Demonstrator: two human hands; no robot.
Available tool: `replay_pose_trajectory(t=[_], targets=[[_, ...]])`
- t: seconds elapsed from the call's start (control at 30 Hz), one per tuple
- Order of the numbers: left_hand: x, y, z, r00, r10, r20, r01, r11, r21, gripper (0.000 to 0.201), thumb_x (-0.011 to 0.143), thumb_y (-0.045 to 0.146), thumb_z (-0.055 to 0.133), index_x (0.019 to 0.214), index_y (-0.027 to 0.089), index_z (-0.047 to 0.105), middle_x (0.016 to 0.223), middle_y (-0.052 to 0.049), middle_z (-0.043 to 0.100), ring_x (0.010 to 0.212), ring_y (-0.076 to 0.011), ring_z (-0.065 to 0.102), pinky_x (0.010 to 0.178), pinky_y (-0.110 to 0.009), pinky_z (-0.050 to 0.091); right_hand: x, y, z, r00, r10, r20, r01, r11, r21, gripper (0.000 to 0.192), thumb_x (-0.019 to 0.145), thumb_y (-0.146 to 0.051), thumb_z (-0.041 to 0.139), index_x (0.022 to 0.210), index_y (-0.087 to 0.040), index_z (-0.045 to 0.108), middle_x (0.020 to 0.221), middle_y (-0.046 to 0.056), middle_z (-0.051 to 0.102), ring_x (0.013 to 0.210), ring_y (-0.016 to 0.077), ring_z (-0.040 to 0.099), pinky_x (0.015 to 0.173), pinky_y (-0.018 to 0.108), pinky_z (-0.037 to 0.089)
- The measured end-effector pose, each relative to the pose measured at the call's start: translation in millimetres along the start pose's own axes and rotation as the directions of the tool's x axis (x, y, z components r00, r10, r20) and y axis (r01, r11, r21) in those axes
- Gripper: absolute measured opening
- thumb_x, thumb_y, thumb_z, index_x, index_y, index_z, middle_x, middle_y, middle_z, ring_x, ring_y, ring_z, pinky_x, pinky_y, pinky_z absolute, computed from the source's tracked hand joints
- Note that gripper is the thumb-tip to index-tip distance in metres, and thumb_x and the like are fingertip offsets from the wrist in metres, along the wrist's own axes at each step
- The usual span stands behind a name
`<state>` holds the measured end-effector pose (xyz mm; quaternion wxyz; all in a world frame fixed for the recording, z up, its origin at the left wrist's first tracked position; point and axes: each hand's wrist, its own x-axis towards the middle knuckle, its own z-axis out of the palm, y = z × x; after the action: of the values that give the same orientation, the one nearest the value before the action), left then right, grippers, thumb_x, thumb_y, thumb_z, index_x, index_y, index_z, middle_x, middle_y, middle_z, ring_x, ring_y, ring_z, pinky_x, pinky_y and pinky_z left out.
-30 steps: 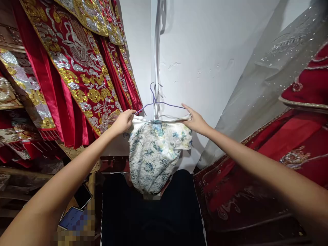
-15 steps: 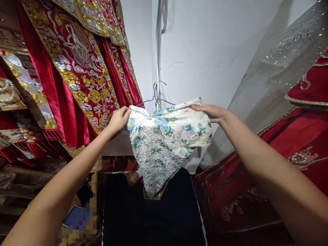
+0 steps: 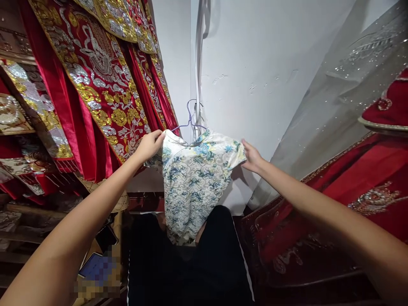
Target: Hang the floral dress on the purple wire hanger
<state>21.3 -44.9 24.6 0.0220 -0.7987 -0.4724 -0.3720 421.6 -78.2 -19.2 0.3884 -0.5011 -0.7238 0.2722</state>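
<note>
Both forearms bare — dark trousers, white side-stripe.

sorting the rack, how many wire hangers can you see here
1: a purple wire hanger against the white wall, inside the floral garment held by the left hand and right hand. The red robes' hangers are hidden.

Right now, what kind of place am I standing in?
Probably a costume or bridal-wear shop or storeroom. Red garments with gold embroidery hang on the left, a sequined red gown lies on the right, and both hands hold a floral dress on a wire hanger.
</note>
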Motion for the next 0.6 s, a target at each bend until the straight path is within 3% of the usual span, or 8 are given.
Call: replay_pose_trajectory(t=[0.07,0.13,0.23,0.3,0.37,0.43,0.5,0.6], targets=[[-1.5,3.0,1.6,1.000,-0.017,-0.002,0.017,1.000,0.005,0.037,0.099,0.045,0.038,0.086,0.018,0.060,0.080,-0.004,0.065,0.073,-0.0189,0.057,0.066,-0.027,0.035,1.5,4.5,-10.9,0.998,0.045,0.035,-0.054,0.934,0.352,0.044,0.091,-0.057,0.055,0.101,-0.015,0.067,0.096,0.015,0.073,0.096,0.0341,0.070,0.082,0.048,0.057],[-0.8,7.9,3.1,0.998,-0.053,-0.033,0.053,0.999,0.007,0.038,0.100,0.046,0.037,0.085,0.019,0.059,0.079,-0.004,0.065,0.072,-0.0191,0.056,0.065,-0.027,0.034,5.5,0.1,-20.3,0.995,0.092,0.042,-0.098,0.784,0.613,0.031,0.080,-0.047,0.068,0.090,-0.018,0.067,0.088,0.013,0.074,0.091,0.0344,0.071,0.083,0.049,0.057],[5.3,16.2,1.1,0.985,-0.108,-0.136,0.109,0.994,0.001,0.045,0.101,0.052,0.032,0.083,0.020,0.058,0.078,-0.005,0.064,0.071,-0.0195,0.055,0.064,-0.027,0.032,14.5,-26.6,-24.4,0.992,0.105,-0.066,-0.029,0.717,0.696,0.019,0.074,-0.033,0.073,0.086,-0.020,0.068,0.083,0.008,0.072,0.089,0.0308,0.071,0.087,0.047,0.056],[11.9,20.6,-3.2,0.976,-0.120,-0.182,0.120,0.993,-0.009,0.048,0.100,0.057,0.032,0.082,0.019,0.057,0.077,-0.005,0.063,0.070,-0.0196,0.054,0.063,-0.028,0.031,18.0,-52.9,-19.3,0.991,0.036,-0.130,0.065,0.717,0.694,0.024,0.080,-0.042,0.068,0.090,-0.021,0.068,0.084,0.008,0.072,0.092,0.0307,0.070,0.088,0.048,0.056],[17.8,22.6,-7.4,0.976,-0.124,-0.179,0.122,0.992,-0.021,0.047,0.096,0.060,0.040,0.082,0.019,0.058,0.077,-0.005,0.063,0.070,-0.0196,0.054,0.064,-0.028,0.032,15.5,-78.8,-10.3,0.991,-0.058,-0.123,0.126,0.730,0.671,0.033,0.084,-0.052,0.063,0.093,-0.021,0.069,0.087,0.009,0.072,0.096,0.0311,0.070,0.086,0.049,0.056],[19.5,21.8,-8.9,0.983,-0.130,-0.130,0.127,0.991,-0.027,0.044,0.093,0.059,0.048,0.079,0.018,0.059,0.075,-0.006,0.063,0.068,-0.0194,0.053,0.063,-0.028,0.032,7.0,-98.4,-0.6,0.990,-0.137,-0.021,0.119,0.764,0.634,0.042,0.085,-0.059,0.062,0.094,-0.019,0.071,0.089,0.010,0.073,0.097,0.0305,0.070,0.083,0.047,0.056],[15.0,19.2,-6.3,0.993,-0.114,-0.037,0.113,0.993,-0.030,0.044,0.092,0.057,0.051,0.074,0.018,0.059,0.067,-0.004,0.059,0.063,-0.0184,0.051,0.062,-0.028,0.031,-4.4,-108.0,7.5,0.960,-0.200,0.196,0.059,0.828,0.558,0.048,0.081,-0.063,0.066,0.094,-0.017,0.072,0.090,0.011,0.074,0.093,0.0285,0.070,0.078,0.043,0.057],[-0.1,16.2,3.4,0.992,-0.060,0.107,0.075,0.987,-0.143,0.048,0.093,0.059,0.049,0.070,0.018,0.058,0.059,0.000,0.051,0.057,-0.0163,0.047,0.061,-0.028,0.032,-17.1,-104.0,19.1,0.807,-0.213,0.551,0.061,0.958,0.281,0.046,0.079,-0.059,0.072,0.098,-0.017,0.076,0.093,0.010,0.074,0.088,0.0242,0.070,0.077,0.037,0.057]])
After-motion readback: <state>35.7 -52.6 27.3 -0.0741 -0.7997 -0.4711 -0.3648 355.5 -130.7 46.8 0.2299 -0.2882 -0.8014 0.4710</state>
